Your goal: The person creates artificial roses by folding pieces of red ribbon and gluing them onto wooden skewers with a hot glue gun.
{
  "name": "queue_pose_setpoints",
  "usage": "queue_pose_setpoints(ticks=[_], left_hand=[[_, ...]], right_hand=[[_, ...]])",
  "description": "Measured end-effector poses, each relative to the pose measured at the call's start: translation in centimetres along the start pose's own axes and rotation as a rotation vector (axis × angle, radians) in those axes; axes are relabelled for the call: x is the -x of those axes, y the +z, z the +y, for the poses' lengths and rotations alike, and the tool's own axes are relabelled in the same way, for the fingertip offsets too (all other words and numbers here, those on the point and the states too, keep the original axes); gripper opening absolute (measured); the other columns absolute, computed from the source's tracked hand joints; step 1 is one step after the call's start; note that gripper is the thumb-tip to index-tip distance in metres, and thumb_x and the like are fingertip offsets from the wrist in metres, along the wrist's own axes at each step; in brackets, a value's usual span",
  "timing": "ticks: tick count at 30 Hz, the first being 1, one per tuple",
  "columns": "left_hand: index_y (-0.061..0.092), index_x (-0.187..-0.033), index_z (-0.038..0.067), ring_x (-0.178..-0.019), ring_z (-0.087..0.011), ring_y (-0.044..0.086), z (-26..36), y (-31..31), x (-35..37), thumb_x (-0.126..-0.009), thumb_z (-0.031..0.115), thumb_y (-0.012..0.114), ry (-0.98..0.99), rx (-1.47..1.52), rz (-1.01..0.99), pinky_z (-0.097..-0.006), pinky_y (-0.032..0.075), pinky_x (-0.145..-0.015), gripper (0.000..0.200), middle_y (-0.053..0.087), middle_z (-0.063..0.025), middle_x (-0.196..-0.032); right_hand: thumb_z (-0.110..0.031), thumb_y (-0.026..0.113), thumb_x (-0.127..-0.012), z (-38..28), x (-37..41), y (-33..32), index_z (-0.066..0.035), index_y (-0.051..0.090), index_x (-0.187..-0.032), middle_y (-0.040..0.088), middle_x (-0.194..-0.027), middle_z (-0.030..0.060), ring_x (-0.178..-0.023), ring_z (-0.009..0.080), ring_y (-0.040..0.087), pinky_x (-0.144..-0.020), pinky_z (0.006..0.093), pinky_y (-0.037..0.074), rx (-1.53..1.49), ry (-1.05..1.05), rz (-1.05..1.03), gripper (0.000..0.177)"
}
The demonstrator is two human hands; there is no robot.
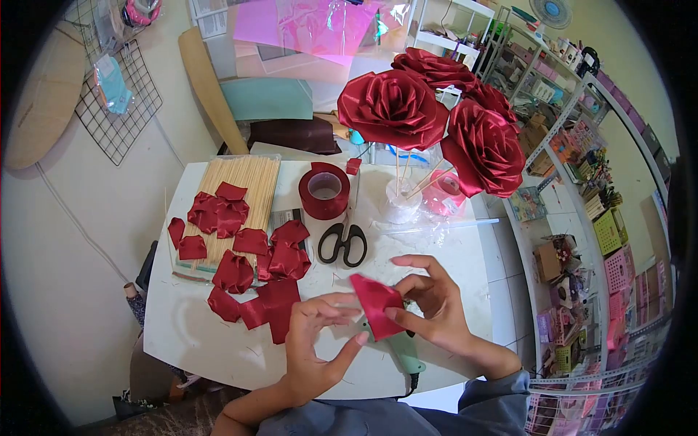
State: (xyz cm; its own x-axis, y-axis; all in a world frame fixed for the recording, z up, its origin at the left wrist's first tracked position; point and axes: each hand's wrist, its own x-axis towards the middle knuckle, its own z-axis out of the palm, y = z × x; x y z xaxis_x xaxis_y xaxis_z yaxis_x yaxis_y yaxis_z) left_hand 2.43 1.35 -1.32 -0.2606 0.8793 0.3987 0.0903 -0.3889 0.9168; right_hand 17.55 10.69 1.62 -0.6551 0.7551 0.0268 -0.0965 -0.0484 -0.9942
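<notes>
Over the near side of the white table (465, 280), I see through the head camera both of the person's hands raised around a piece of red cloth (376, 309). The right hand (434, 309) holds it, thumb pressed on its face and the other fingers bent. The left hand (313, 345) is at the cloth's other side, thumb and fingers wide apart with a gap between them; I cannot tell whether a fingertip touches the cloth. Below the cloth I can see a green glue gun (404, 351) lying on the table, its front part hidden from me. Beyond the hands lies a pair of scissors (341, 245), black handles showing, with a roll of red ribbon (325, 210) just behind. To the left, red petals (235, 272) lie scattered on the table and across a bundle of wooden sticks (258, 178). At the back I make out large red roses (392, 109) on thin stems.
</notes>
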Motion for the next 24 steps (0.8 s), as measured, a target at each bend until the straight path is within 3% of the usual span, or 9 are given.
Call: queue_pose_setpoints(ticks=[2, 5, 8, 11, 13, 16, 22, 24], left_hand=[[0.031, -0.118, 0.001, -0.094, -0.0226, 0.052, 0.3, 0.1, -0.2, -0.066, 0.0, 0.067, -0.043, 0.104, 0.027, -0.0297, 0.044, -0.076, 0.063, 0.044, -0.0173, -0.114], [0.019, -0.125, 0.003, -0.099, -0.0239, 0.05, 0.9, -0.1, -0.6, -0.066, 0.0, 0.068, 0.014, -0.041, -0.015, -0.0319, 0.043, -0.078, 0.077, 0.038, -0.0183, -0.12], [0.022, -0.125, 0.001, -0.093, -0.0223, 0.054, 1.2, 0.2, -0.7, -0.066, -0.001, 0.067, 0.04, -0.107, 0.026, -0.0308, 0.044, -0.077, 0.074, 0.048, -0.0164, -0.11], [0.032, -0.12, 0.002, -0.086, -0.0186, 0.055, 1.1, -0.2, -0.5, -0.065, -0.002, 0.066, 0.122, -0.311, -0.067, -0.0292, 0.042, -0.08, 0.066, 0.056, -0.0132, -0.098], [0.045, -0.109, 0.0, -0.075, -0.0158, 0.058, 0.9, -0.4, -0.4, -0.065, -0.002, 0.066, 0.119, -0.398, -0.087, -0.0255, 0.045, -0.072, 0.049, 0.06, -0.0105, -0.082], [0.053, -0.1, 0.0, -0.069, -0.0154, 0.059, 1.3, 0.0, -0.6, -0.065, -0.002, 0.065, -0.05, -0.306, -0.057, -0.0247, 0.046, -0.065, 0.038, 0.061, -0.0111, -0.082], [0.056, -0.095, -0.001, -0.072, -0.0141, 0.059, 1.6, 0.0, -0.9, -0.066, -0.001, 0.066, -0.109, -0.241, -0.185, -0.0233, 0.046, -0.068, 0.03, 0.06, -0.011, -0.082], [0.057, -0.093, -0.001, -0.069, -0.0145, 0.06, 1.1, 0.1, -0.6, -0.069, 0.001, 0.064, -0.123, -0.208, -0.149, -0.0234, 0.047, -0.064, 0.025, 0.06, -0.011, -0.079]], right_hand=[[0.01, 0.06, -0.067, 0.0, 0.0, -0.2, -0.001, 0.035, -0.117, 0.056, -0.075, 0.0052, -0.075, 0.0123, 0.054, -0.075, 0.0252, 0.04, 0.15, -0.076, 0.03, 0.057], [0.008, 0.06, -0.065, -0.4, 0.2, -0.1, -0.002, 0.035, -0.118, 0.057, -0.073, 0.0054, -0.073, 0.0121, 0.055, -0.073, 0.0246, 0.041, 0.342, -0.077, -0.081, 0.06], [0.005, 0.06, -0.063, -1.3, 0.4, 0.7, -0.003, 0.034, -0.119, 0.057, -0.07, 0.0046, -0.068, 0.0111, 0.055, -0.069, 0.0241, 0.042, 0.443, -0.029, -0.122, 0.063], [0.005, 0.06, -0.062, -1.2, 0.4, 0.6, -0.004, 0.033, -0.12, 0.056, -0.069, 0.0043, -0.067, 0.0102, 0.055, -0.067, 0.0235, 0.042, 0.434, -0.035, -0.131, 0.064], [0.005, 0.059, -0.062, -1.1, 0.4, 0.5, -0.004, 0.033, -0.12, 0.056, -0.069, 0.0041, -0.067, 0.0098, 0.055, -0.066, 0.0232, 0.042, 0.431, -0.037, -0.135, 0.064], [0.007, 0.059, -0.063, -0.9, 0.3, 0.2, -0.004, 0.033, -0.12, 0.056, -0.07, 0.0046, -0.07, 0.0102, 0.055, -0.067, 0.023, 0.041, 0.346, -0.002, -0.105, 0.063], [0.007, 0.06, -0.065, 0.0, 0.2, -0.2, -0.004, 0.035, -0.118, 0.056, -0.075, 0.0061, -0.074, 0.0108, 0.054, -0.071, 0.023, 0.04, 0.239, -0.045, -0.083, 0.059], [0.003, 0.061, -0.065, 0.3, 0.2, 0.0, -0.006, 0.039, -0.116, 0.058, -0.073, 0.0041, -0.068, 0.0081, 0.053, -0.065, 0.0201, 0.039, 0.244, -0.056, -0.109, 0.056]])
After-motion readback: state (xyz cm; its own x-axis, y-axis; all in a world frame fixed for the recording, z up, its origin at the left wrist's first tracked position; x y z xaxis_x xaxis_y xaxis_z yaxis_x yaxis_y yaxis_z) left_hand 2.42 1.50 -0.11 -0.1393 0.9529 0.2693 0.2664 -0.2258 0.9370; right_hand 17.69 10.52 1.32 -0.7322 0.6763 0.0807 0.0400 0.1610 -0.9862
